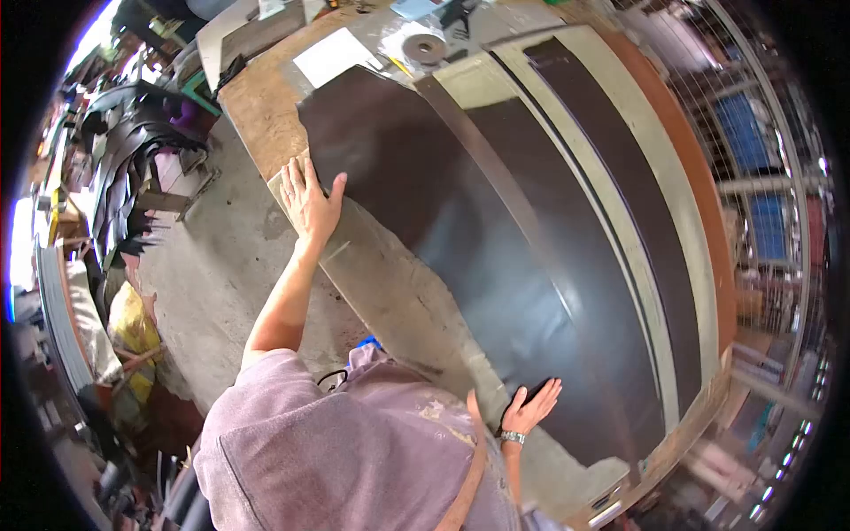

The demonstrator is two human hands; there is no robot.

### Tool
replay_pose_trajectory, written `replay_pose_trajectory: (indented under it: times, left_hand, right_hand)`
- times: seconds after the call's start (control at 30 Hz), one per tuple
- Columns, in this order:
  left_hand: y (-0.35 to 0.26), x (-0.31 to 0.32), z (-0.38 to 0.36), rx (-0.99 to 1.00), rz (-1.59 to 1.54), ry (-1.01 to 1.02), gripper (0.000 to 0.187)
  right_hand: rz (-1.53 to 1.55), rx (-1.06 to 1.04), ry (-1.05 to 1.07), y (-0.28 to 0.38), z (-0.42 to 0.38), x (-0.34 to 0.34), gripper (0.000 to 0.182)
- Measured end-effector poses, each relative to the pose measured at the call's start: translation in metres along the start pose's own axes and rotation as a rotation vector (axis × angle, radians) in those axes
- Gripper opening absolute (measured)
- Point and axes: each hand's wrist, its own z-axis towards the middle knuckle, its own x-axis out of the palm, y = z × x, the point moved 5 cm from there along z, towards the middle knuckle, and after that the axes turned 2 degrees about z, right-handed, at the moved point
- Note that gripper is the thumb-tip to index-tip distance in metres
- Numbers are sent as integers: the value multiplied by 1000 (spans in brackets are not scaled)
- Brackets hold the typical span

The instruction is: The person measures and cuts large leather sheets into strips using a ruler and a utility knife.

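While we lean over long wooden workbench (266,106), large dark brown leather sheet (460,239) lies flat across it; our left hand (310,202) and right hand (531,407) press its near edge, fingers spread, gripping nothing; no readable writing.

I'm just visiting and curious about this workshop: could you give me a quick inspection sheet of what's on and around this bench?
Surface: long workbench, worn bare at the near edge.
Job's things: large dark leather sheet lying flat; long dark strips beside it.
Clutter: white paper and tape roll at the far end.
Hands: left hand flat on the sheet's edge; right hand, wearing a watch, flat on the sheet's near corner.
Cables: nothing seen.
Surroundings: concrete floor, heap of dark scraps, wire shelving.
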Motion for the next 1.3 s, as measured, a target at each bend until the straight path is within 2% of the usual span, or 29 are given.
replay_pose_trajectory:
  times: [0.1, 0.17, 0.2, 0.23, 0.27, 0.3, 0.33, 0.37, 0.4, 0.47, 0.53, 0.57, 0.63, 0.7, 0.77, 0.8, 0.83, 0.87, 0.9, 0.93, 0.97, 1.0, 1.3]
  left_hand:
    - [-7, -7, 10, -151, -75, 175, 88]
    - [5, 4, 23, -185, 129, 179, 85]
    - [22, 24, 35, -157, 100, 160, 81]
    - [23, 12, 40, -174, -213, 218, 72]
    - [37, 32, 47, -238, -546, 235, 56]
    - [26, 21, 43, -540, -763, 330, 41]
    - [65, 74, 63, -602, -1059, 358, 34]
    - [50, 43, 55, -634, -937, 367, 36]
    - [102, 105, 77, -704, -1273, 448, 37]
    - [92, 102, 72, -713, -1340, 601, 38]
    - [90, 113, 71, -738, -1244, 610, 37]
    - [101, 143, 81, -697, -1288, 754, 36]
    - [94, 158, 77, -676, -1326, 937, 37]
    - [92, 144, 72, -450, -1227, 1017, 41]
    - [65, 91, 43, -461, -1296, 962, 49]
    - [83, 121, 46, -367, -1332, 1041, 46]
    - [58, 74, 38, -292, -1150, 876, 44]
    - [28, 21, 26, -246, -943, 719, 41]
    - [22, 6, 21, -547, -1126, 636, 41]
    - [26, 20, 26, -680, -1226, 587, 34]
    - [19, 31, 22, -723, -1247, 574, 27]
    - [18, 40, 23, -752, -1280, 580, 28]
    - [10, 14, 18, -689, -1238, 557, 24]
  right_hand:
    - [4, -56, 24, -2, -13, -5, 76]
    - [21, -144, -46, 4, -7, -8, 81]
    - [-19, -120, -32, 8, -7, -10, 86]
    - [-43, -129, -35, 4, -9, -7, 92]
    - [-37, -121, -37, -1, -13, -7, 95]
    - [-36, -98, -50, -10, -18, -4, 97]
    - [-23, -101, -71, -14, -18, 2, 98]
    - [-16, -99, -72, -19, -20, 8, 99]
    - [-15, -94, -77, -22, -22, 8, 101]
    - [-3, -88, -120, -19, -25, -3, 98]
    - [17, -52, -145, -15, -28, -4, 98]
    - [42, -55, -156, -17, -27, -5, 97]
    - [37, -41, -180, -21, -31, -11, 96]
    - [41, -74, -165, -12, -28, -12, 94]
    - [-37, -88, -128, -11, -28, -8, 94]
    - [-2, -66, -84, -6, -27, -11, 94]
    - [-28, -51, -22, -5, -24, -8, 94]
    - [-39, -96, -88, -6, -24, 3, 94]
    - [-32, -132, -120, -5, -24, 3, 93]
    - [0, -168, -155, -3, -22, 3, 92]
    - [-23, -157, -152, -9, -27, 5, 92]
    - [-57, -131, -152, -16, -23, 6, 91]
    - [-85, -91, -92, -11, -26, 1, 94]
